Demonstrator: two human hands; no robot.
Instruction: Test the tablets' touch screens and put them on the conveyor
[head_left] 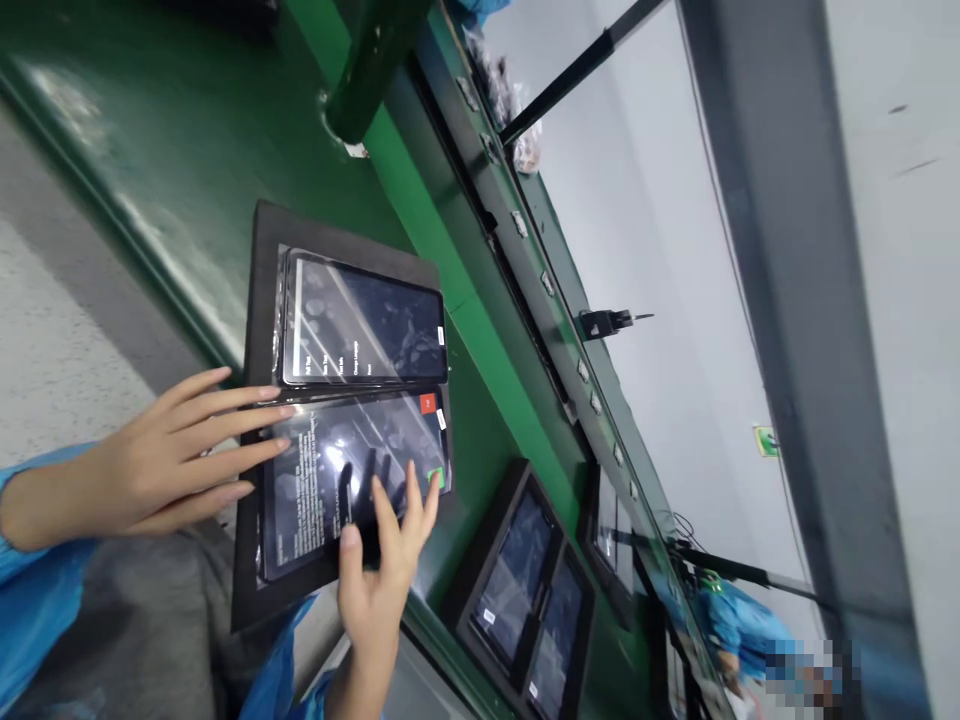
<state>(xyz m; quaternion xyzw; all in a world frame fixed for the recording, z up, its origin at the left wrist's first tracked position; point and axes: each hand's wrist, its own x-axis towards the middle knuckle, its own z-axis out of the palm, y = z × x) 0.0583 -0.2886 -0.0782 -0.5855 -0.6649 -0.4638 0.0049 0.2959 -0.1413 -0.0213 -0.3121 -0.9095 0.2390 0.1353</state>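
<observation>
Two dark tablets lie side by side on a black foam tray (pixel 259 300) on the green belt. The near tablet (pixel 330 480) shows white text, a red square and a green button. My left hand (pixel 176 450) lies flat with fingers stretched onto the near tablet's left edge, holding nothing. My right hand (pixel 382 570) is open over the same screen, one fingertip touching the green button at its corner. The far tablet (pixel 367 325) shows a lit menu and nobody touches it.
A second black tray (pixel 517 590) with two more tablets lies further along the green belt (pixel 187 130). A dark rail with small clips runs beside the belt. A person in blue (pixel 739 625) works at the far end.
</observation>
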